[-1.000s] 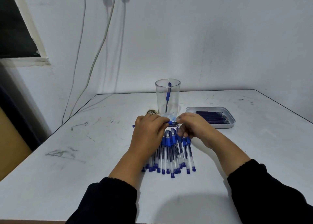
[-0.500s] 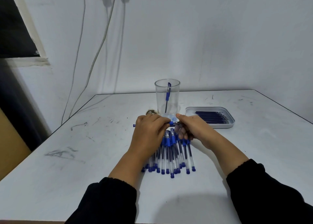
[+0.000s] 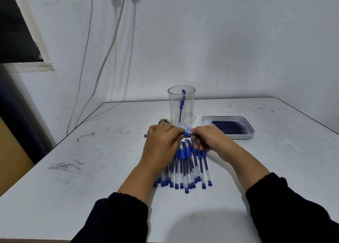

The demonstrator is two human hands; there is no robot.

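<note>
Left hand (image 3: pixel 161 143) curled round pen (image 3: pixel 186 133), right hand (image 3: pixel 211 138) pinching its tip end. Pen held level just above table (image 3: pixel 91 169), in front of cup (image 3: pixel 172 112).

Since 1 second ago: right hand edged off a little, blue grip now showing between hands. Probably pen being taken apart or closed up.

Cup: 1 lone pen (image 3: pixel 182 103) standing inside. Tray (image 3: pixel 238 137) beside cup: row of dark refills (image 3: pixel 229 128). Pile of pens (image 3: pixel 185 167) under hands.

Blue and clear on a white table (image 3: pixel 73 196)
The pens (image 3: pixel 185 166) have clear barrels with blue caps and grips; the cup (image 3: pixel 173 110) near the far edge is see-through, the tray (image 3: pixel 238 137) pale grey with dark blue refills (image 3: pixel 229 128), sleeves (image 3: pixel 117 220) black
</note>
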